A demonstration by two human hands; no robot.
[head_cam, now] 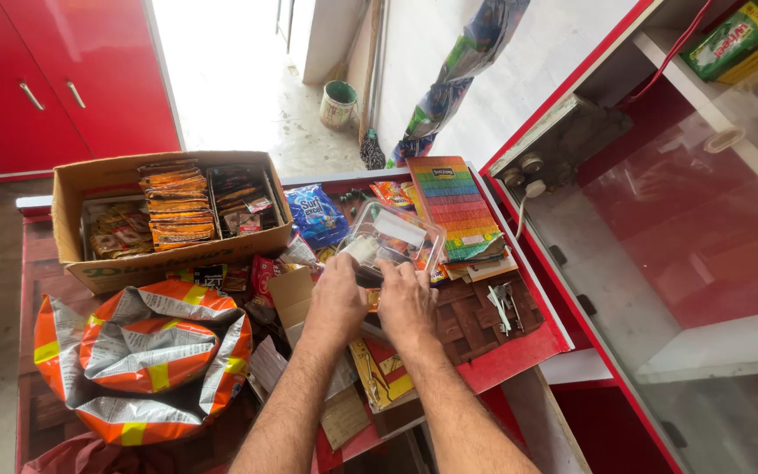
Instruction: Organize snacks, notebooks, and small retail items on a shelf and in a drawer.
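Both my hands hold a clear plastic box (394, 235) over the middle of a cluttered red counter (519, 347). My left hand (337, 294) grips its near left corner. My right hand (405, 298) grips its near edge beside the left. The box is tilted, with a white label showing through its lid. What lies inside it I cannot make out.
An open cardboard box (98, 180) of orange and dark sachets stands at the back left. A rolled-down orange and silver sack (146, 351) sits at the front left. A blue detergent pouch (316, 213), a rainbow-striped card (458, 206), keys (504, 305) and loose packets surround the hands. A glass cabinet (704, 246) stands right.
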